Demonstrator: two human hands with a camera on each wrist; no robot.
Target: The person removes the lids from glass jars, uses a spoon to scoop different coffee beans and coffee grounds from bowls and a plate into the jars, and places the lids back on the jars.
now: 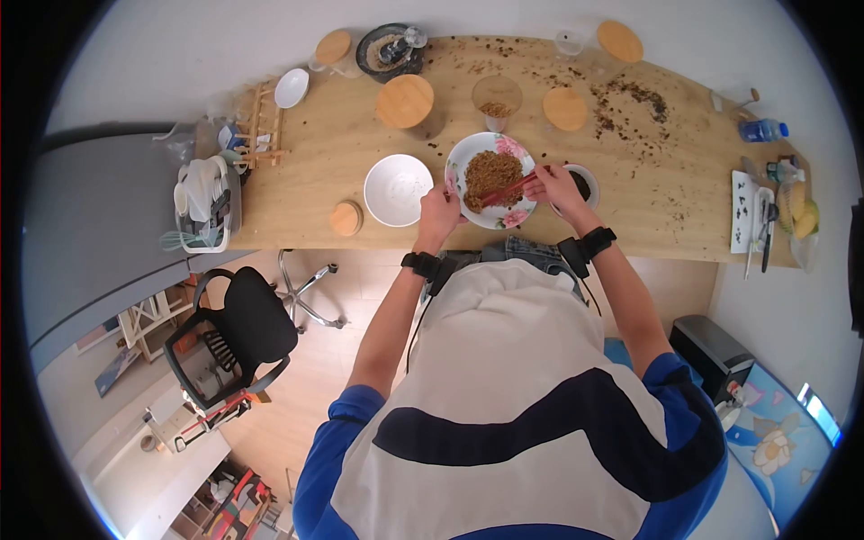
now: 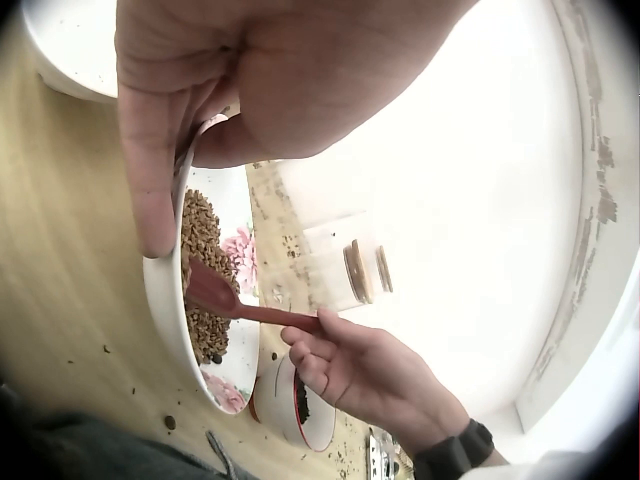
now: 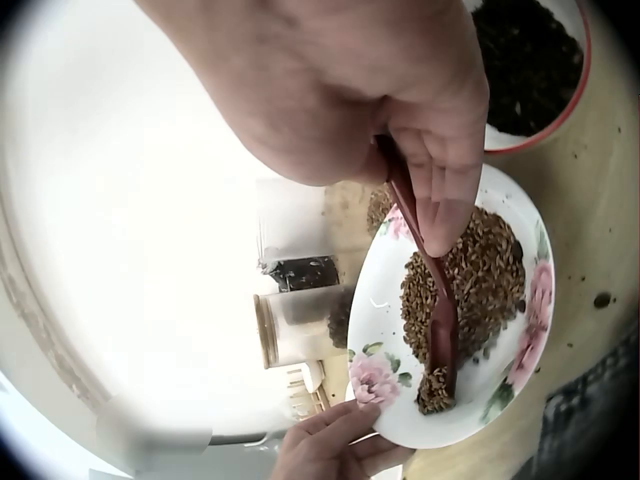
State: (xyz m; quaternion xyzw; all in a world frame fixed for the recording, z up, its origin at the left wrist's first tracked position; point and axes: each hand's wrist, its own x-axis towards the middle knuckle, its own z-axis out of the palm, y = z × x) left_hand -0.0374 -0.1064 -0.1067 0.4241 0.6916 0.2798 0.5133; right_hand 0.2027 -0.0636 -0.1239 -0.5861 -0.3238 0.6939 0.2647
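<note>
My left hand [image 1: 440, 214] grips the left rim of a white plate [image 1: 460, 157] with pink flowers, thumb inside the rim and fingers along the outside. Brown grains [image 3: 487, 262] lie heaped on the plate. In my right hand [image 1: 560, 187] is a dark red spoon [image 2: 262, 313], its handle pinched between thumb and fingers. The spoon's bowl rests among the grains, pointing towards the left hand, with a small clump of grain at its tip in the right wrist view. Just right of the plate, partly under the right hand, stands a red-rimmed bowl [image 3: 584, 75] of dark leafy bits.
A white bowl [image 1: 385, 191] and a small wooden lid [image 1: 346, 219] stand to the left. Behind the plate are a glass with grains [image 1: 496, 95] and wooden-lidded jars [image 1: 405, 101]. Dark crumbs [image 1: 634, 108] litter the back right. A knife tray [image 1: 743, 211] lies at the right end.
</note>
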